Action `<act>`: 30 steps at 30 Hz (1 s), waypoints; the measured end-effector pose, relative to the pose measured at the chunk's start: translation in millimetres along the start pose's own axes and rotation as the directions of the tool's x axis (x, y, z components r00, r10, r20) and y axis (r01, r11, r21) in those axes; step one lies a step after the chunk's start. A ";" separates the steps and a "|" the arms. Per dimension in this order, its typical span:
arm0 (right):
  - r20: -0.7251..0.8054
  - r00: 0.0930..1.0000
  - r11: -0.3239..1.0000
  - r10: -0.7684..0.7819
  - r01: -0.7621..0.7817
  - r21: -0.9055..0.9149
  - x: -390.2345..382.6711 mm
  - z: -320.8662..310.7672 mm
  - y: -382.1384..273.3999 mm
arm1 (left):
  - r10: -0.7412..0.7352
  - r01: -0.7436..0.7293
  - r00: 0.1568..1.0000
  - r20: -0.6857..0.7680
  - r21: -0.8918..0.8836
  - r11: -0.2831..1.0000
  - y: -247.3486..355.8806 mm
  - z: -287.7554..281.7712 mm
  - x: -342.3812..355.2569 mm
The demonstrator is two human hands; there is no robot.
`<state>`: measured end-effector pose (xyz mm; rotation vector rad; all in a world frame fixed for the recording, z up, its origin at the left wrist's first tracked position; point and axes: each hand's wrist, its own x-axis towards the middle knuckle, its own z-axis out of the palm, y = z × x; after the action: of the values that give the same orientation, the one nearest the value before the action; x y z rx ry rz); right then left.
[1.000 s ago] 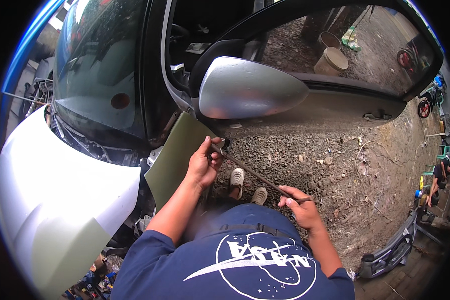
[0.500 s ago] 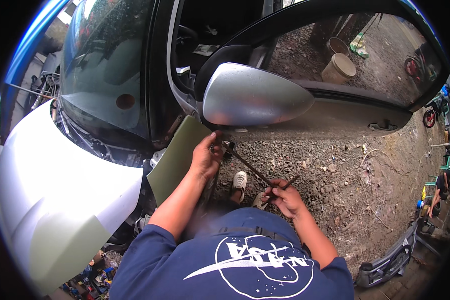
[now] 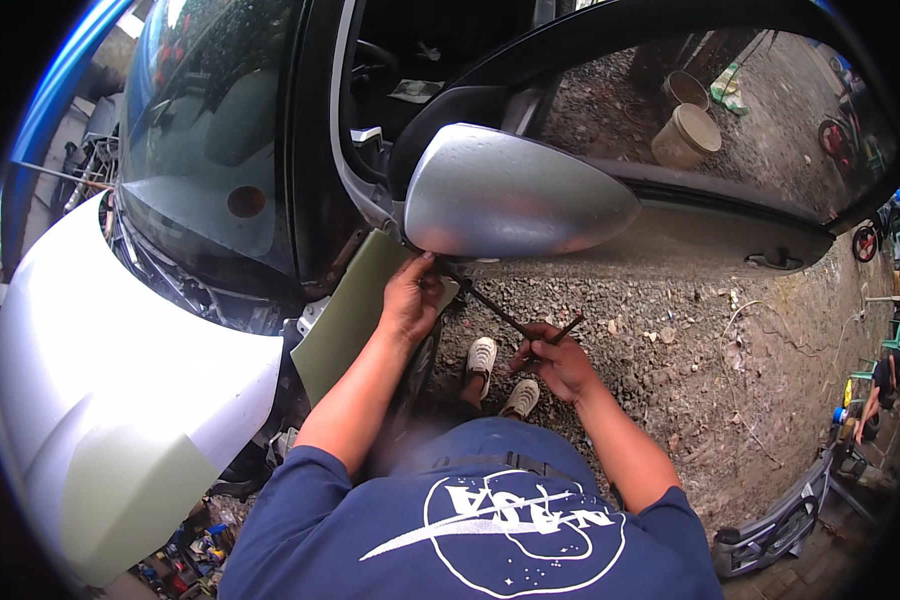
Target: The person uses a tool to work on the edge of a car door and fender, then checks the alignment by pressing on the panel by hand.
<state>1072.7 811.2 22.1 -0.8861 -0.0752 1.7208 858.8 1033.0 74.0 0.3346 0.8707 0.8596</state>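
Observation:
My right hand (image 3: pixel 560 366) is closed around one end of a long thin dark metal rod (image 3: pixel 496 308). A short piece sticks out across the rod at my fingers, like a crossbar or bent handle. The rod slopes up and left, and its far end goes in under the silver side mirror (image 3: pixel 515 195), beside my left hand. My left hand (image 3: pixel 411 300) is closed, thumb uppermost, at the rear edge of the olive-green fender panel (image 3: pixel 342 325). Whatever its curled fingers grip is hidden.
The car door (image 3: pixel 710 235) stands open on the right above gravel ground (image 3: pixel 670 350). To the left are the windshield (image 3: pixel 210 150) and a white hood (image 3: pixel 140 350). A grey bumper part (image 3: pixel 770 535) lies at lower right. Loose tools and parts (image 3: pixel 195 555) lie at lower left.
My right hand has moved up and slightly left with its end of the rod, and its fingers have shifted around the crosspiece. My left hand remains by the fender edge.

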 end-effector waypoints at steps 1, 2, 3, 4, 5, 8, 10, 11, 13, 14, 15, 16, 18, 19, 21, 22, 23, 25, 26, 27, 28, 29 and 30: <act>0.001 1.000 1.000 0.000 0.000 -0.006 2.6 1.2 -0.9 | -0.007 0.007 1.000 -0.005 0.003 1.000 -1.7 1.5 -0.5; 0.001 1.000 1.000 -0.001 0.001 -0.011 5.2 2.5 -1.5 | -0.010 0.010 1.000 -0.012 0.017 1.000 -3.0 1.3 0.0; -0.007 1.000 1.000 0.001 -0.001 -0.014 7.8 3.6 -1.6 | -0.012 0.013 1.000 -0.020 0.030 0.999 -5.2 -0.4 0.6; -0.015 1.000 1.000 0.002 -0.003 -0.016 10.5 4.8 -1.4 | -0.016 0.017 1.000 -0.027 0.044 0.999 -7.7 -2.0 1.1; -0.023 1.000 1.000 0.003 -0.004 -0.019 12.2 6.0 -0.8 | -0.016 0.018 0.999 -0.033 0.053 0.998 -10.8 -3.7 0.8; -0.047 0.999 0.999 -0.019 0.018 -0.038 16.9 10.3 1.5 | -0.023 0.025 0.999 -0.044 0.068 0.997 -16.3 -7.9 2.9; -0.051 0.998 0.998 -0.030 0.027 -0.065 17.9 15.5 0.4 | -0.047 0.050 0.998 -0.049 0.062 0.997 -17.9 -10.6 4.5; -0.053 0.998 0.996 -0.036 0.032 -0.079 18.5 17.9 -0.5 | -0.046 0.049 0.998 -0.048 0.066 0.997 -18.4 -12.1 5.1; -0.098 0.994 0.993 -0.052 0.041 -0.114 19.2 23.4 -3.2 | -0.050 0.053 0.998 -0.041 0.075 0.996 -18.8 -9.3 4.5; -0.120 0.991 0.990 -0.061 0.045 -0.132 20.3 25.5 -4.7 | -0.050 0.053 0.998 -0.046 0.075 0.996 -18.4 -7.7 5.0; -0.119 0.991 0.988 -0.066 0.048 -0.148 21.5 25.9 -5.8 | -0.049 0.053 0.998 -0.050 0.077 0.996 -17.4 -6.6 5.8; -0.117 0.991 0.985 -0.071 0.051 -0.164 22.6 26.1 -7.0 | -0.048 0.053 0.997 -0.055 0.078 0.996 -16.6 -5.9 7.0; -0.129 0.989 0.981 -0.074 0.049 -0.186 24.7 29.6 -9.1 | -0.039 0.042 0.999 -0.038 0.057 0.997 -16.0 -8.1 10.8; -0.141 0.987 0.980 -0.071 0.043 -0.192 25.3 32.9 -9.8 | -0.035 0.036 0.999 -0.030 0.047 0.998 -15.7 -10.3 12.7; -0.151 0.986 0.978 -0.073 0.041 -0.205 26.8 35.9 -10.5 | -0.034 0.035 0.999 -0.023 0.046 0.998 -13.9 -13.4 16.1; -0.148 0.986 0.976 -0.078 0.045 -0.211 27.6 35.9 -10.5 | -0.034 0.035 0.999 -0.019 0.045 0.998 -13.4 -14.1 17.2; -0.145 0.986 0.975 -0.082 0.050 -0.218 28.4 35.8 -10.5 | -0.038 0.039 0.999 -0.018 0.046 0.998 -13.4 -14.8 17.8; -0.155 0.982 0.968 -0.106 0.067 -0.242 29.8 35.4 -9.2 | -0.047 0.048 0.999 -0.019 0.048 0.998 -12.4 -14.5 17.1; -0.160 0.980 0.964 -0.119 0.075 -0.254 30.5 35.2 -8.7 | -0.053 0.054 0.998 -0.023 0.055 0.997 -11.7 -13.7 17.7; -0.159 0.979 0.959 -0.125 0.079 -0.271 30.8 36.6 -9.1 | -0.059 0.060 0.998 -0.030 0.062 0.996 -11.3 -14.2 19.2; -0.158 0.979 0.954 -0.132 0.082 -0.288 30.9 37.8 -9.8 | -0.064 0.067 0.997 -0.036 0.068 0.995 -11.0 -14.9 20.0; -0.157 0.978 0.949 -0.139 0.086 -0.305 30.7 39.2 -10.1 | -0.062 0.064 0.997 -0.036 0.066 0.996 -11.1 -16.8 20.4; -0.155 0.978 0.943 -0.142 0.086 -0.322 30.6 40.4 -10.7 | -0.060 0.062 0.998 -0.033 0.063 0.996 -11.0 -17.9 21.4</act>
<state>1055.2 856.5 40.3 -1.2419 -0.2834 1.5372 858.0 1041.3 45.2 0.3495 0.9347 0.7838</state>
